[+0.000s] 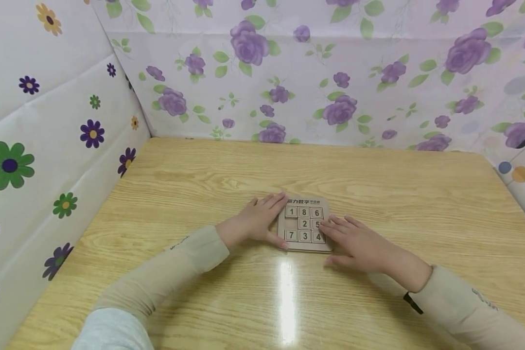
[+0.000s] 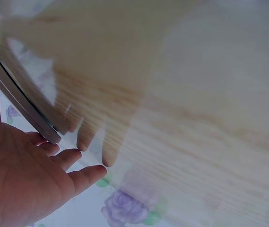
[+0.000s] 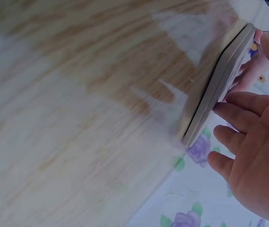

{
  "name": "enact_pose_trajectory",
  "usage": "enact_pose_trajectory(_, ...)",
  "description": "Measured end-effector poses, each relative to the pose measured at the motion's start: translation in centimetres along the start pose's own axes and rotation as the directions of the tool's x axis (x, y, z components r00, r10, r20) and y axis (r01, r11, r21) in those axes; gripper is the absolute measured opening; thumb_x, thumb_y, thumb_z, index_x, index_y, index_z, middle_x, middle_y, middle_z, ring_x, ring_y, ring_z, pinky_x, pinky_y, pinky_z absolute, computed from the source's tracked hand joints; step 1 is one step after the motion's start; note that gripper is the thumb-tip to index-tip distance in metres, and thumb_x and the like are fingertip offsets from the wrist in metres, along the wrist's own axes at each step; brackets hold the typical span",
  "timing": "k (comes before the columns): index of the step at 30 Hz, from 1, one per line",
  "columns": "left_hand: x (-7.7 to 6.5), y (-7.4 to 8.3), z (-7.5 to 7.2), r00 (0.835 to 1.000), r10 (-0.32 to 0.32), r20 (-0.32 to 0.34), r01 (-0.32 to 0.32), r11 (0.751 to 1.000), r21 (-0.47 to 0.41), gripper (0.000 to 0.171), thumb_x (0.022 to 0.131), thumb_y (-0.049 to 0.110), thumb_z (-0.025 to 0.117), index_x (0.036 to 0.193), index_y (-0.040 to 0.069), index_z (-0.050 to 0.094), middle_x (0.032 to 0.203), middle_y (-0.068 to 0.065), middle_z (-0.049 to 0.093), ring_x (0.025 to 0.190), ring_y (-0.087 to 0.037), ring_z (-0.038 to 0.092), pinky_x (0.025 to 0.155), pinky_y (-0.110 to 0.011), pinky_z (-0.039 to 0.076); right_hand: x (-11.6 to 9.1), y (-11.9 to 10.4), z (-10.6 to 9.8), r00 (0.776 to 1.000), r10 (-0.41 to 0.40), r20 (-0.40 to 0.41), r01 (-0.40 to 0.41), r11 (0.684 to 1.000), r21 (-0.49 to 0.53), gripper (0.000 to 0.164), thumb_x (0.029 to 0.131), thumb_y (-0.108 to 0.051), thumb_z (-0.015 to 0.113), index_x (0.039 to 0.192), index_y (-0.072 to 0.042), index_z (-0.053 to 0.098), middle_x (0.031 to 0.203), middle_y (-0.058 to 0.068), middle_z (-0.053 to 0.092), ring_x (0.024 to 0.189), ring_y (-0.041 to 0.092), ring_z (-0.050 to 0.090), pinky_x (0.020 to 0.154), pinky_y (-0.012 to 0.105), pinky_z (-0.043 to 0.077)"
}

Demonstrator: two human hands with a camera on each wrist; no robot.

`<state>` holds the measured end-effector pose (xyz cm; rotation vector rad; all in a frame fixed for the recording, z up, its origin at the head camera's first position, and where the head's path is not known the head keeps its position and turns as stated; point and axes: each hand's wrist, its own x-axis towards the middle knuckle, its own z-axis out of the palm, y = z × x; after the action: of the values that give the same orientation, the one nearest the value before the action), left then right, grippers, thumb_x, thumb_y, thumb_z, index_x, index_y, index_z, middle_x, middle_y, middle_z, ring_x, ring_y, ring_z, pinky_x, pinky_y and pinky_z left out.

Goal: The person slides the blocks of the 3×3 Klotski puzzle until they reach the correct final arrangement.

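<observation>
A number sliding puzzle (image 1: 306,247) lies flat on the table, its tiles in three rows: 1 8 6, then a gap with 2 and 5, then 7 3 4. My left hand (image 1: 260,221) spans its left side, thumb at the lower left corner and extended fingers at the upper left. From the right, my right hand (image 1: 358,245) reaches in with outstretched fingers, fingertips at the 5 tile (image 1: 316,224); its thumb is apart, below the board's right corner. Both wrist views show the puzzle edge-on, beside the left palm (image 2: 25,175) and the right palm (image 3: 262,137).
The light wooden table (image 1: 201,170) reflects a bright streak in front of the puzzle. Flowered sheeting (image 1: 288,73) stands along the table's back edge, with more sheeting (image 1: 39,146) at the left. A dark band (image 1: 413,302) shows at the right sleeve.
</observation>
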<state>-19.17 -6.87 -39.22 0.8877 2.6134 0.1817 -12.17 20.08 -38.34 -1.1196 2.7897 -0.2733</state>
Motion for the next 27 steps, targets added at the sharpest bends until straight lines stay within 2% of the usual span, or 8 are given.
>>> enact_pose_trajectory(27,-0.11,0.08,-0.03,1.0,-0.004,-0.002,0.004,1.0,-0.02,0.122,0.067,0.071,0.068,0.154,0.015,0.003,0.161,-0.001,-0.003,0.148,-0.026,0.004,0.117,-0.056,0.01,-0.2,-0.19,-0.15,1.0,-0.011,-0.006,0.011,1.0,-0.019,0.07,0.088,-0.042,0.063,0.139,0.002,0.044,0.144,0.017,0.045,0.136,0.037,0.037,0.113,0.057,0.025)
